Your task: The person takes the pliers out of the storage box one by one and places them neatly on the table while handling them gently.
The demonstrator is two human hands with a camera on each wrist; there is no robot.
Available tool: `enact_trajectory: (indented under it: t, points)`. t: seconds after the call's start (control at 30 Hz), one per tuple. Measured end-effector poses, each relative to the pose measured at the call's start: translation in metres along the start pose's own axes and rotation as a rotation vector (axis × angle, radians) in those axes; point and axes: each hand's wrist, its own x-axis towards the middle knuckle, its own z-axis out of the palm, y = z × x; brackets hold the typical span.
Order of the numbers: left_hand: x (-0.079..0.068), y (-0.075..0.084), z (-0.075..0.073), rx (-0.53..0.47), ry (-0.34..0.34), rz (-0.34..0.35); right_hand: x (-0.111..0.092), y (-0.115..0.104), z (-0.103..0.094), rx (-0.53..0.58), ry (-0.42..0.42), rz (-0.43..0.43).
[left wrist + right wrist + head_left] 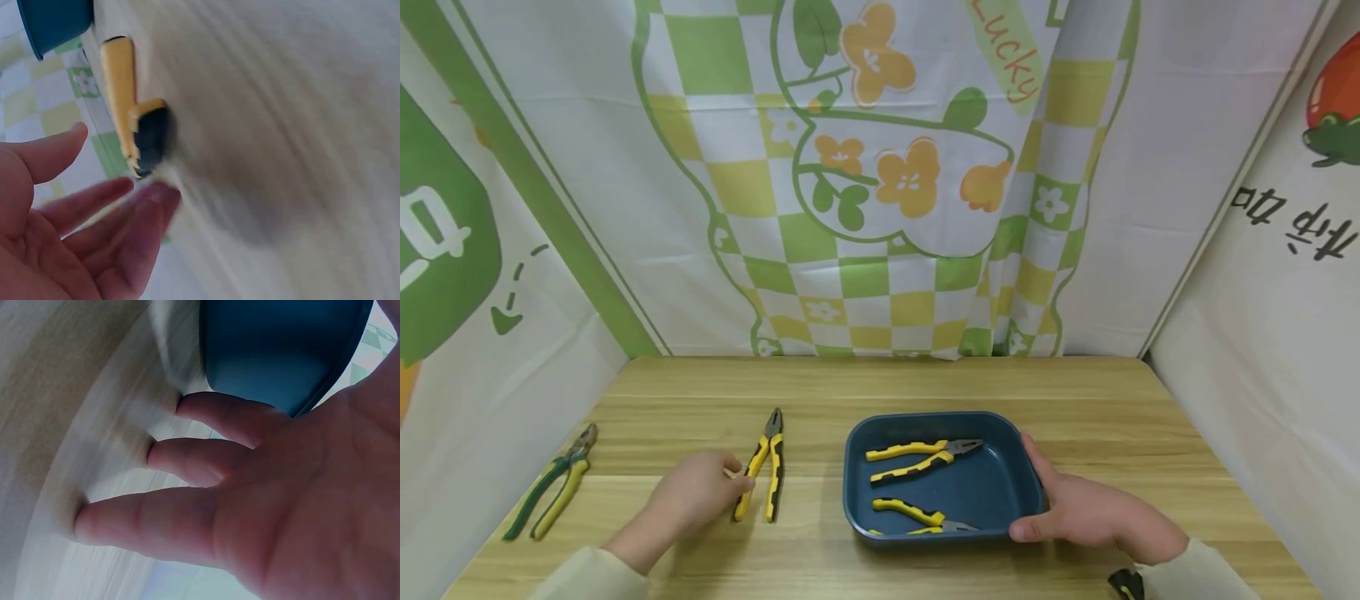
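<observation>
Yellow-and-black pliers (pixel 776 477) lie on the table with their jaws pointing away. My left hand (pixel 694 493) is beside their left handle, thumb and fingertips close to it. In the left wrist view that hand (pixel 94 247) has loosely bent fingers with a gap between them and the handles (pixel 119 78). A dark blue tray (pixel 996 483) contains two more yellow-and-black pliers, the upper pair (pixel 917 450) fully visible, the lower pair (pixel 913 510) partly hidden by the near wall. My right hand (pixel 1090 510) touches the tray's right end, its straight fingers resting on the table in the right wrist view.
Pliers with one green and one yellow handle (pixel 542 498) lie at the table's left edge. A printed cloth (pixel 880 275) hangs behind the wooden table (pixel 820 383), with white printed panels on both sides. A small black-and-yellow object (pixel 1126 583) shows by the right sleeve.
</observation>
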Motion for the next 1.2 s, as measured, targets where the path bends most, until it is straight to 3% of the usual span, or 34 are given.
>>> enact_trajectory:
  t: [0.13, 0.37, 0.53, 0.93, 1.2]
  points:
    - [-0.002, 0.017, 0.002, 0.112, 0.045, 0.04, 0.001, 0.001, 0.0, -0.002, -0.005, -0.006]
    - [-0.003, 0.04, 0.02, 0.327, 0.089, 0.169, 0.002, 0.002, 0.0, 0.01, -0.009, -0.005]
    - [-0.001, 0.048, 0.027, 0.365, 0.095, 0.204, 0.003, 0.002, -0.001, -0.004, -0.011, -0.009]
    - [0.0, 0.049, 0.029, 0.325, 0.098, 0.118, 0.004, -0.002, -0.002, -0.01, -0.018, -0.015]
    - [-0.003, 0.029, 0.018, 0.328, 0.052, 0.059, 0.002, -0.005, -0.003, 0.012, -0.018, -0.007]
